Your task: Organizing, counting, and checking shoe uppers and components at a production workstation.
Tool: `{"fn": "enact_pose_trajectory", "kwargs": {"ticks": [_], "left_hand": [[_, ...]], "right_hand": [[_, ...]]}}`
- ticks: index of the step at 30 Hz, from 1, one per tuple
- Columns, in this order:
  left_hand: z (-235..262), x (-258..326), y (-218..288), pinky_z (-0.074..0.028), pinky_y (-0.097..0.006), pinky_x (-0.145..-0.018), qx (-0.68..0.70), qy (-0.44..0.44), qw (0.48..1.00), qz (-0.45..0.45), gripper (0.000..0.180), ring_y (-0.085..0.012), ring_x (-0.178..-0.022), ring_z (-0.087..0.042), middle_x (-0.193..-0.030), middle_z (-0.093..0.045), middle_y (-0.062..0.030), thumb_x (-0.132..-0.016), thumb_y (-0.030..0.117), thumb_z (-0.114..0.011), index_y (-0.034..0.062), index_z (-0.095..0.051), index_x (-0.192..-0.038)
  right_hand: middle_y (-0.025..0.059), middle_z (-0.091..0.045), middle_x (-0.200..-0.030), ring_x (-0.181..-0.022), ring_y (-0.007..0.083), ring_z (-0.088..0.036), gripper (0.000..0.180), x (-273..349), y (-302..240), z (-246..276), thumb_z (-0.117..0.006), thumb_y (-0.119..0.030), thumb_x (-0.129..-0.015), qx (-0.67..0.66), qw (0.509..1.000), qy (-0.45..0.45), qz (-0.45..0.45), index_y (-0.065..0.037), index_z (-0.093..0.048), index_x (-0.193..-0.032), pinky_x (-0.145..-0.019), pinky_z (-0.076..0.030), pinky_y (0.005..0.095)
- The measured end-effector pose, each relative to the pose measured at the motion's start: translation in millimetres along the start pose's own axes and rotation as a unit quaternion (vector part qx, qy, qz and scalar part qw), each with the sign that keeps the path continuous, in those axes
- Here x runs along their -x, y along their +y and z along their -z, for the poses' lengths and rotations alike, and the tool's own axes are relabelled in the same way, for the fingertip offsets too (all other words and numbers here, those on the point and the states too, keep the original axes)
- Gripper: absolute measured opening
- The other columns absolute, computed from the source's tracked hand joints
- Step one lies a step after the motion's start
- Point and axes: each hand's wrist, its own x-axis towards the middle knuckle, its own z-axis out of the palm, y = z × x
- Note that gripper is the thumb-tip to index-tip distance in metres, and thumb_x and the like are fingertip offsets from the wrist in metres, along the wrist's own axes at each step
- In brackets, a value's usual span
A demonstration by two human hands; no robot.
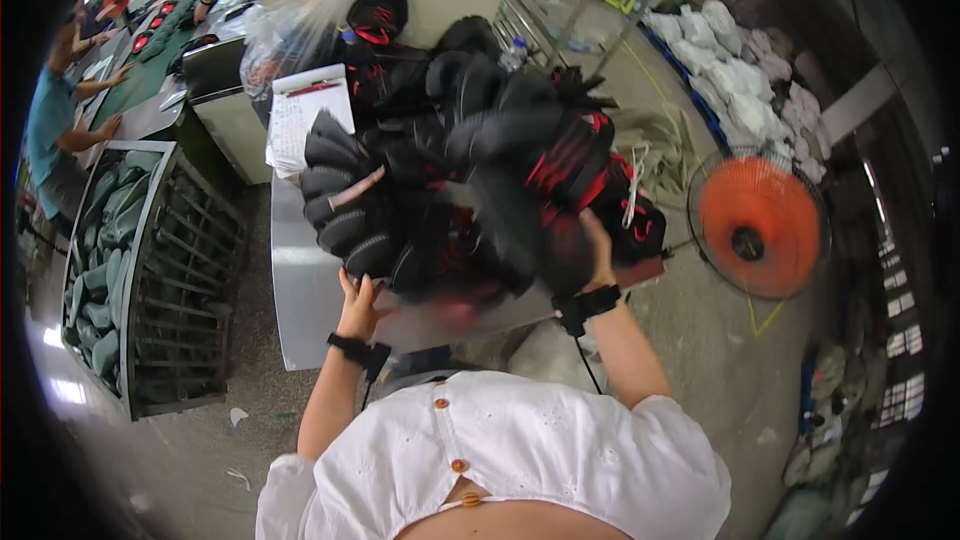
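Note:
Black shoe uppers with red details lie heaped on a light table (303, 325) in front of me. On the left, several are nested in a curved row (345, 202) with a pale strip across it. My left hand (360, 308) touches the near end of this row, its fingers apart against the lowest upper. My right hand (598, 255) is closed on a black shoe upper (560, 245) at the near right of the heap. That piece is smeared by motion, and most of the right fingers are hidden behind it.
A notepad (308, 120) with a red pen lies beside the heap. To the left stands a metal cage cart (150, 270) of grey-green pieces; to the right, an orange fan (755, 225). White sacks (725, 60) lie at the back right. A co-worker (55, 130) stands at a green line.

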Motion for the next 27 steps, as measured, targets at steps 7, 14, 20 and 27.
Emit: {"fn": "enact_pose_trajectory", "kwargs": {"ticks": [7,14,20,27], "left_hand": [[-34,-84,73,-0.047,-0.034,-0.077,-0.263,0.177,0.948,-0.027,0.053,-0.0271,-0.089,-0.060,-0.095,-0.062,-0.0193,-0.068,0.025,-0.075,-0.0061,-0.052,-0.104],[1,-137,217,-0.046,-0.028,-0.070,-0.409,0.209,0.872,-0.166,0.048,-0.0190,-0.080,-0.057,-0.096,-0.056,-0.0118,-0.070,0.013,-0.073,-0.0046,-0.047,-0.105],[-41,-64,242,-0.042,-0.041,-0.084,-0.465,-0.072,0.871,-0.142,0.074,-0.0318,-0.112,-0.042,-0.125,-0.037,-0.0167,-0.062,0.016,-0.077,0.0064,-0.038,-0.124],[-46,-2,190,-0.027,-0.049,-0.101,-0.642,-0.214,0.736,-0.013,0.081,-0.0404,-0.129,-0.023,-0.137,-0.028,-0.0212,-0.063,0.041,-0.074,0.0041,-0.040,-0.126]], "right_hand": [[-0.0008,-0.057,-0.085,-0.075,0.0084,-0.051,0.012,13,52,76,-0.065,-0.008,-0.078,0.326,0.939,0.073,0.076,-0.007,-0.055,-0.084,-0.073,-0.042,0.0232],[0.0071,-0.056,-0.089,-0.080,0.0176,-0.054,0.027,26,98,61,-0.066,0.002,-0.071,0.562,0.791,0.085,0.228,-0.005,-0.049,-0.090,-0.072,-0.044,0.0283],[0.0121,-0.063,-0.086,-0.072,0.0210,-0.062,0.022,48,156,2,-0.063,-0.015,-0.076,0.679,0.719,-0.100,-0.113,-0.003,-0.060,-0.094,-0.066,-0.047,0.0291],[0.0063,-0.063,-0.083,-0.069,0.0206,-0.062,0.027,41,78,2,-0.061,-0.005,-0.073,0.759,0.621,-0.015,0.197,-0.008,-0.060,-0.100,-0.061,-0.049,0.0285]]}}
